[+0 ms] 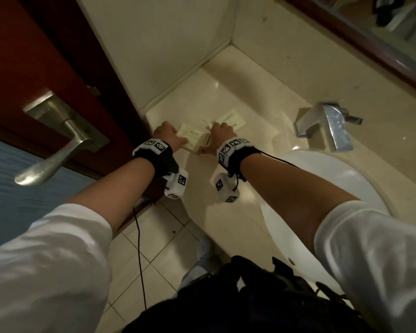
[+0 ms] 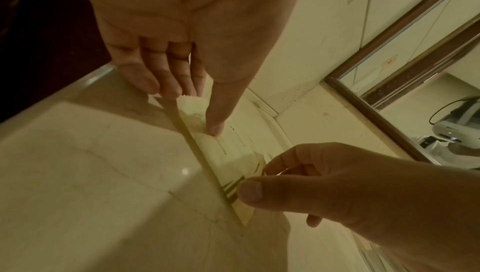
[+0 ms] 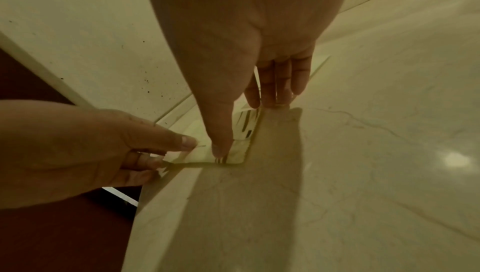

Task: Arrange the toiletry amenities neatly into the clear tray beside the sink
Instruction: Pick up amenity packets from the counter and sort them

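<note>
A clear tray sits on the marble counter near its left end, with flat cream amenity packets inside. My left hand pinches the tray's near wall: its fingers lie outside and its thumb presses a packet inside. My right hand holds the near right corner. There its thumb lies inside on a striped packet, and its fingers lie along the side wall. A second packet lies farther back.
A chrome faucet and a white sink basin lie to the right. The red door with a metal handle stands close on the left, past the counter's end. A wall corner and a framed mirror close off the back.
</note>
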Available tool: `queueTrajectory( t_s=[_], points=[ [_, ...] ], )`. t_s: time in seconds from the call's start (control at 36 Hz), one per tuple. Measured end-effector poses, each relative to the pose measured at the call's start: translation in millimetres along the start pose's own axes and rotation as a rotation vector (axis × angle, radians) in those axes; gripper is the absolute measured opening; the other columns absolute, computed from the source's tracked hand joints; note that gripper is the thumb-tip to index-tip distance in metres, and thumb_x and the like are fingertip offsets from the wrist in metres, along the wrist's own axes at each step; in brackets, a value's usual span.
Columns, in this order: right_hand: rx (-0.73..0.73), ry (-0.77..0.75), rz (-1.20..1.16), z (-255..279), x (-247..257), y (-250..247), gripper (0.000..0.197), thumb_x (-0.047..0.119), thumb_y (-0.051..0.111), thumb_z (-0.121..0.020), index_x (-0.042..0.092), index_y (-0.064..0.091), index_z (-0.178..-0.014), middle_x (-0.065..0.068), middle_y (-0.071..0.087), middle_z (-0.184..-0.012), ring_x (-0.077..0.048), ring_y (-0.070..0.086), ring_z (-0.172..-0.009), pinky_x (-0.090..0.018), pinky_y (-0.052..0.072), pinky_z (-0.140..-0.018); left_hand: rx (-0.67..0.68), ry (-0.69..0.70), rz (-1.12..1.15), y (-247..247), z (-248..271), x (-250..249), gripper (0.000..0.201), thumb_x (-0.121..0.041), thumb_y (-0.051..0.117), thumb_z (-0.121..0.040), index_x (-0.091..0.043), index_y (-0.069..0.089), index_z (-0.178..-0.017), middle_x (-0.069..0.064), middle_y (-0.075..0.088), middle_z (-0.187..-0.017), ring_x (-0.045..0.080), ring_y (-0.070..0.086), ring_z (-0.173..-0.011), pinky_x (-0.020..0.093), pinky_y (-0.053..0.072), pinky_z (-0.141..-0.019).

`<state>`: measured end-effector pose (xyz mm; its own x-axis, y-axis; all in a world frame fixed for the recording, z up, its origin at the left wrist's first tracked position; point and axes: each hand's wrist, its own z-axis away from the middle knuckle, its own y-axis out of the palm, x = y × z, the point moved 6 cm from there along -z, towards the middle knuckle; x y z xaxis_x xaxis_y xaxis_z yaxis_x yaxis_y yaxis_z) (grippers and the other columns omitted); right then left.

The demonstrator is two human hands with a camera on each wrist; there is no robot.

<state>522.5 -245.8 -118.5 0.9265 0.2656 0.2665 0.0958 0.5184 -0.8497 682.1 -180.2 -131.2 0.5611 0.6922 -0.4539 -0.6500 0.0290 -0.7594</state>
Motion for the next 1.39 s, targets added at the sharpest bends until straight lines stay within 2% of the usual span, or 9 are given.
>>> queueTrajectory(
  t_s=[0.33, 0.53, 0.64, 0.92, 1.06, 1.14, 1.19, 1.28, 1.39],
  points=[
    [-0.02, 0.023, 0.007, -3.7, 1.0, 10.5, 0.094, 0.048, 0.079, -0.07, 0.001, 0.032, -0.136, -0.018, 0.037, -0.136, -0.035, 0.036, -0.127, -0.044, 0.04, -0.1, -0.027, 0.076, -0.009, -0.3, -2.5, 5.7, 0.032, -0.035, 0.071, -0.076, -0.016, 0.063, -0.1, 0.006, 0.063, -0.111, 0.023, 0.061, -0.099, 0.027, 0.044, -0.073],
    [-0.043, -0.008, 0.04, -4.7, 5.6, 12.4, 0.066, 0.031, 0.072, -0.081, 0.003, 0.039, -0.132, -0.018, 0.04, -0.133, -0.036, 0.038, -0.124, -0.042, 0.041, -0.097, -0.046, 0.084, 0.031, 2.0, -3.7, 16.2, 0.034, -0.04, 0.071, -0.075, -0.016, 0.063, -0.099, 0.006, 0.062, -0.11, 0.022, 0.059, -0.099, 0.027, 0.044, -0.076],
    [-0.023, -0.035, 0.031, -2.6, 9.3, 15.4, 0.058, 0.029, 0.067, -0.085, 0.005, 0.043, -0.132, -0.018, 0.04, -0.132, -0.037, 0.04, -0.122, -0.045, 0.042, -0.095, -0.046, 0.072, 0.103, 2.9, -4.9, 19.8, 0.033, -0.037, 0.069, -0.078, -0.016, 0.064, -0.103, 0.007, 0.062, -0.113, 0.023, 0.059, -0.103, 0.028, 0.047, -0.085],
    [-0.016, -0.074, -0.03, 10.1, 14.4, 9.9, 0.036, 0.02, 0.059, -0.09, 0.004, 0.05, -0.121, -0.019, 0.053, -0.122, -0.036, 0.051, -0.112, -0.04, 0.047, -0.088, 0.0, 0.069, 0.368, 4.3, 1.0, 23.2, 0.03, -0.026, 0.066, -0.086, -0.012, 0.062, -0.112, 0.011, 0.065, -0.112, 0.029, 0.062, -0.105, 0.042, 0.052, -0.094],
    [-0.008, -0.074, -0.125, 17.7, 14.2, 4.7, 0.025, 0.019, 0.054, -0.093, 0.002, 0.056, -0.112, -0.017, 0.062, -0.111, -0.033, 0.06, -0.1, -0.035, 0.049, -0.078, 0.019, 0.074, 0.37, 9.2, -3.0, 30.0, 0.022, -0.027, 0.067, -0.085, -0.012, 0.064, -0.101, 0.015, 0.067, -0.104, 0.032, 0.065, -0.096, 0.045, 0.055, -0.088],
    [-0.015, -0.076, -0.172, 22.1, 11.3, 1.4, 0.021, 0.019, 0.053, -0.094, 0.003, 0.055, -0.109, -0.014, 0.06, -0.102, -0.03, 0.059, -0.097, -0.029, 0.039, -0.07, 0.024, 0.088, 0.364, 8.8, 0.6, 29.0, 0.016, -0.025, 0.065, -0.086, -0.012, 0.061, -0.095, 0.012, 0.064, -0.087, 0.022, 0.06, -0.08, 0.038, 0.053, -0.08],
    [-0.032, -0.07, -0.209, 25.9, 10.5, -1.9, 0.017, 0.018, 0.052, -0.095, 0.004, 0.055, -0.105, -0.012, 0.057, -0.098, -0.028, 0.056, -0.091, -0.029, 0.037, -0.07, 0.023, 0.093, 0.371, 8.2, 4.1, 27.8, 0.012, -0.024, 0.064, -0.087, -0.014, 0.057, -0.09, 0.008, 0.059, -0.081, 0.02, 0.056, -0.076, 0.035, 0.049, -0.073],
    [-0.029, -0.063, -0.26, 29.1, 10.1, -2.3, 0.024, 0.017, 0.051, -0.096, 0.001, 0.057, -0.113, -0.016, 0.062, -0.11, -0.031, 0.058, -0.096, -0.035, 0.045, -0.078, 0.024, 0.103, 0.359, 7.9, 7.0, 28.0, 0.015, -0.025, 0.065, -0.086, -0.015, 0.053, -0.084, 0.009, 0.057, -0.076, 0.019, 0.052, -0.072, 0.033, 0.045, -0.068],
    [-0.01, -0.05, -0.33, 33.7, 7.5, -2.2, 0.03, 0.021, 0.058, -0.093, 0.003, 0.056, -0.116, -0.015, 0.061, -0.114, -0.032, 0.057, -0.105, -0.032, 0.043, -0.081, 0.048, 0.085, 0.388, 7.8, 8.7, 28.2, 0.015, -0.026, 0.065, -0.085, -0.016, 0.054, -0.087, 0.009, 0.058, -0.082, 0.019, 0.053, -0.078, 0.033, 0.046, -0.072]
  ],
)
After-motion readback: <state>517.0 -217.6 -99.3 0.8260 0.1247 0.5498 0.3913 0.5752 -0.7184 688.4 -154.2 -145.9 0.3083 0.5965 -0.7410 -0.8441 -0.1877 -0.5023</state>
